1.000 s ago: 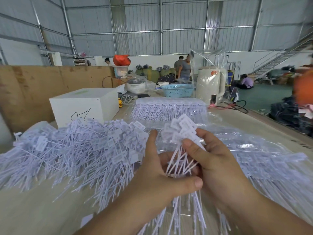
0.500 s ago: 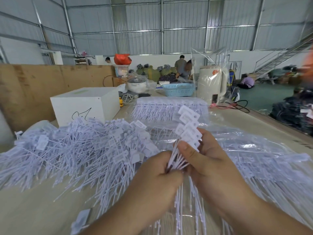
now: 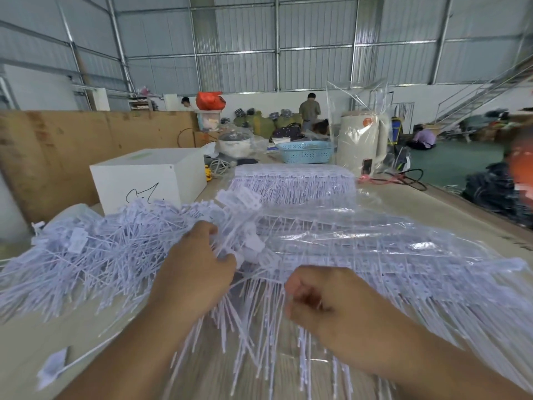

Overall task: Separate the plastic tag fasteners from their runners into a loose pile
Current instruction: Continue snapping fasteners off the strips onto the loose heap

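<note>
Left hand (image 3: 196, 269) gripped a fan of tag fasteners (image 3: 245, 249), heads toward the loose pile (image 3: 95, 255) by the surface's left edge, probably to drop them | right hand (image 3: 323, 295) curled, seemingly pinching the tails to pull against | bagged fasteners (image 3: 389, 255) waited right.

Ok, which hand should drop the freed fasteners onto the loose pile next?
Left, probably. The left hand grips a bunch of fasteners right at the edge of the loose pile, on its own side. The right hand is curled round stems nearer the bagged strips.
</note>
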Available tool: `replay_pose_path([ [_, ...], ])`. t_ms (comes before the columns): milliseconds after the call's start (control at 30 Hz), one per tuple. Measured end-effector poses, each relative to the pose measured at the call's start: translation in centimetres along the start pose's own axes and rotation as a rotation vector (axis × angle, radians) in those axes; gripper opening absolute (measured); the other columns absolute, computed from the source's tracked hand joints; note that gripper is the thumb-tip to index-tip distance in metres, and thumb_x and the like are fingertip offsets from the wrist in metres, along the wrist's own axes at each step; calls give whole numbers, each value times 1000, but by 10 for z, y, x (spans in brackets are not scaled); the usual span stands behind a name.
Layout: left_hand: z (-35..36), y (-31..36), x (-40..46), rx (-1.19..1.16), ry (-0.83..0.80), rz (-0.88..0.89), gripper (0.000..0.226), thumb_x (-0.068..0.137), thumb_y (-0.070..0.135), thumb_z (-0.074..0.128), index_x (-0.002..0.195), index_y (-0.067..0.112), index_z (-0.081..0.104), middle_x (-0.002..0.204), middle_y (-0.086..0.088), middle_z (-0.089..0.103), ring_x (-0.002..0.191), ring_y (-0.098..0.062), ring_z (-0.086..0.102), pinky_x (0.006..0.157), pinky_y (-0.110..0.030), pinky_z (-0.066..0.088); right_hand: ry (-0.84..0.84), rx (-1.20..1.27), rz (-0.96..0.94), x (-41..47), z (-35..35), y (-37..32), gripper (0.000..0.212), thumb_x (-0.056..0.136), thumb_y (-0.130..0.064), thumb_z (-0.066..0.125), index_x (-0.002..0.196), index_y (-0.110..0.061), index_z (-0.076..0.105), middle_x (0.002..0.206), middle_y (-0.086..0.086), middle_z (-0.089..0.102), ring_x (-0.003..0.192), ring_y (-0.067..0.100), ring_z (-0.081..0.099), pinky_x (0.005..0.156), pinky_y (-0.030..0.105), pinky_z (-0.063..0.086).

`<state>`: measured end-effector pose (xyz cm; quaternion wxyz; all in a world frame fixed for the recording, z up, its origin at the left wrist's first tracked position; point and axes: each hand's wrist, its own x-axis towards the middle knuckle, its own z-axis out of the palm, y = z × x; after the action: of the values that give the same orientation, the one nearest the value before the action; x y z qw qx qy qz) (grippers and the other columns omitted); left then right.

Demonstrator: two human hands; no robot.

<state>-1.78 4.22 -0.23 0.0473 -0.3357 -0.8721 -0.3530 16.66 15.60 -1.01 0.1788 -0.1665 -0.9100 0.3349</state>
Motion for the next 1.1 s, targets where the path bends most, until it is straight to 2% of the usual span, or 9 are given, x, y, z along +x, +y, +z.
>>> replay_pose_path([
  [133, 6, 2, -3, 100, 160, 211, 64, 81, 34, 67, 139, 24, 41, 132, -1, 43, 120, -24, 38, 97, -40, 37, -39, -202, -10, 1, 2, -2, 17, 91, -42, 58, 93, -26, 58, 91, -13, 57, 81, 7, 58, 78, 36, 54],
  [267, 22, 4, -7, 213, -29, 445, 52, 93, 43, 51, 144, 40, 37, 149, 7, 27, 134, -17, 20, 110, -40, 27, -89, -297, 2, 4, 2, 0, 25, 92, -46, 57, 112, -30, 57, 105, -15, 45, 91, 9, 55, 85, 35, 50],
  [333, 28, 1, -4, 310, -63, 428, 46, 97, 47, 42, 142, 45, 37, 156, 9, 18, 140, -18, 13, 113, -43, 24, -110, -335, 21, 4, 1, 2, 34, 92, -47, 56, 121, -30, 54, 111, -15, 40, 95, 8, 53, 87, 33, 48],
  [533, 22, -5, 7, 448, 83, 218, 48, 97, 37, 43, 144, 38, 35, 155, -2, 21, 138, -29, 23, 110, -44, 28, -130, -358, 62, 2, -2, 1, 40, 94, -48, 52, 130, -30, 48, 116, -19, 37, 84, 5, 58, 83, 35, 51],
  [667, 28, 4, -5, 356, 156, 404, 55, 96, 42, 43, 148, 27, 37, 158, -5, 20, 144, -29, 14, 117, -45, 16, -16, -437, 36, 3, -4, -1, 28, 95, -42, 48, 120, -29, 54, 114, -14, 52, 95, 12, 60, 83, 36, 53],
  [767, 34, 11, -11, 226, -35, 577, 58, 92, 58, 35, 146, 39, 39, 161, 3, 16, 146, -18, 5, 118, -37, 6, 121, -540, -70, 6, -5, 0, 22, 96, -35, 42, 108, -26, 58, 106, -8, 57, 99, 15, 55, 82, 35, 52],
  [833, 39, 7, -10, 328, -133, 599, 51, 96, 59, 34, 145, 47, 35, 164, 6, 4, 147, -15, -7, 117, -37, -4, 123, -609, -138, 9, -4, 4, 24, 95, -34, 42, 112, -25, 57, 109, -6, 54, 108, 16, 45, 91, 33, 46],
  [933, 40, -1, -3, 469, -68, 480, 43, 100, 50, 32, 143, 47, 37, 165, 1, -4, 148, -22, -13, 117, -46, -11, 37, -669, -121, 12, 3, 10, 32, 95, -36, 44, 122, -21, 54, 120, -4, 50, 115, 19, 40, 102, 35, 38],
  [1100, 36, -6, 3, 498, 25, 351, 43, 100, 38, 34, 142, 46, 37, 163, -1, 5, 149, -26, -4, 119, -50, -3, -12, -657, -95, 13, 0, 13, 31, 95, -34, 45, 121, -21, 55, 119, -4, 49, 113, 20, 47, 100, 35, 41],
])
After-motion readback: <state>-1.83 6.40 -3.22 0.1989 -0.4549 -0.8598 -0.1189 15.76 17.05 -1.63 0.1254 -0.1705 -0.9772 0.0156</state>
